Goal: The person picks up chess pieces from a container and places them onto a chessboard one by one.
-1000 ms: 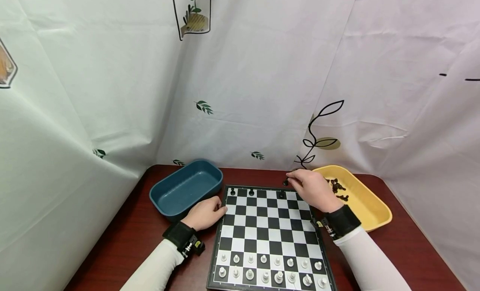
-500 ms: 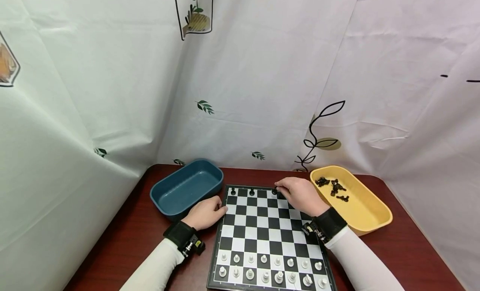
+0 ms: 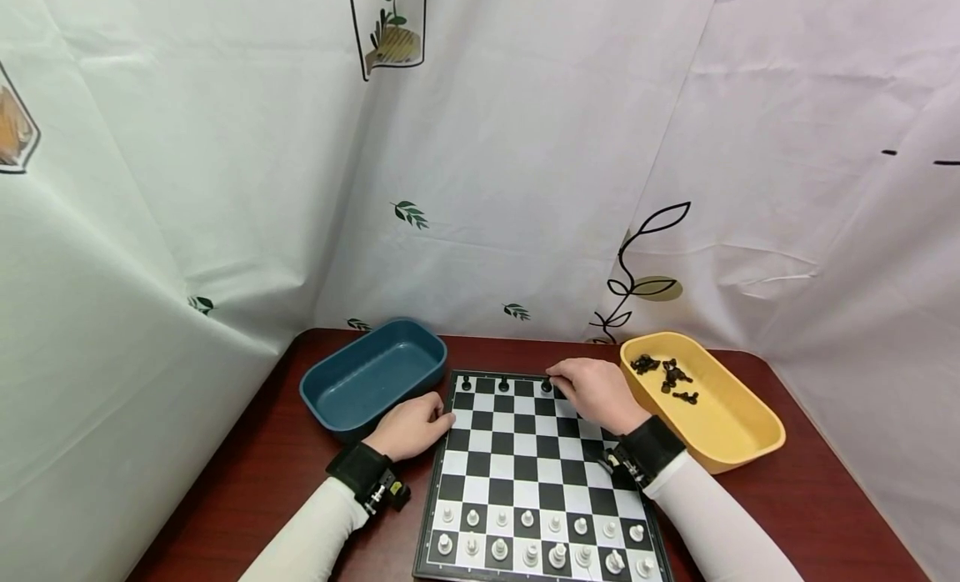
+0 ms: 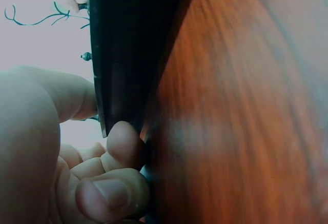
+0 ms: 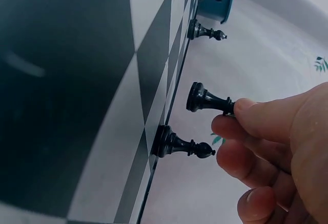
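My right hand (image 3: 596, 390) pinches a black chess piece (image 5: 207, 100) by its top, over the chessboard's far row. Its head is hidden in the fingers, so I cannot tell which piece it is. In the right wrist view its base hangs just off the board, beside a standing black bishop (image 5: 179, 144). Another black bishop (image 3: 503, 384) and a black rook (image 3: 466, 383) stand farther left in that row. At the left edge of the chessboard (image 3: 510, 465), my left hand (image 3: 411, 425) grips the rim, thumb on top and curled fingers against the side.
White chess pieces (image 3: 557, 554) fill the two near rows. A yellow tray (image 3: 731, 419) with several black pieces (image 3: 675, 373) lies right of the board. A blue tray (image 3: 367, 382) stands at the left, close to my left hand. A patterned cloth (image 3: 480, 190) hangs behind the table.
My right hand has moved left with the black piece, from near the yellow tray to over the far row, slowing lately. The left hand has stayed at the board's edge.
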Available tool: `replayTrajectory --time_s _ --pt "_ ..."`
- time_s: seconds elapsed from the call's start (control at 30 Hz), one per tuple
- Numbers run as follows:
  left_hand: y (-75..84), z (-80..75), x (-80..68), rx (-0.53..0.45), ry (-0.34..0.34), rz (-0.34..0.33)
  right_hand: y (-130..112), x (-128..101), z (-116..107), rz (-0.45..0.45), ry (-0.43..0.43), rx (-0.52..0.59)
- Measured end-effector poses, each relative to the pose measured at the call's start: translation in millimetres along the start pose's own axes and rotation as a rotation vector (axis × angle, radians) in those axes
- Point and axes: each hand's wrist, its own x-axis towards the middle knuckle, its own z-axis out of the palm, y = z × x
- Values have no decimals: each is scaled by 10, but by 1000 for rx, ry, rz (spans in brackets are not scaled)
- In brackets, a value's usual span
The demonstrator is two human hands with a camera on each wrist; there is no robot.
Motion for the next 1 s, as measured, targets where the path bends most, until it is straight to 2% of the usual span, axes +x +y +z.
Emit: replayTrajectory --time_s 0.57,1.0 --pt "8 -15 -1 0 -5 6 7 31 36 -12 -29 6" --pt "19 -21 -5 -3 -4 7 17 27 23 -54 -32 11"
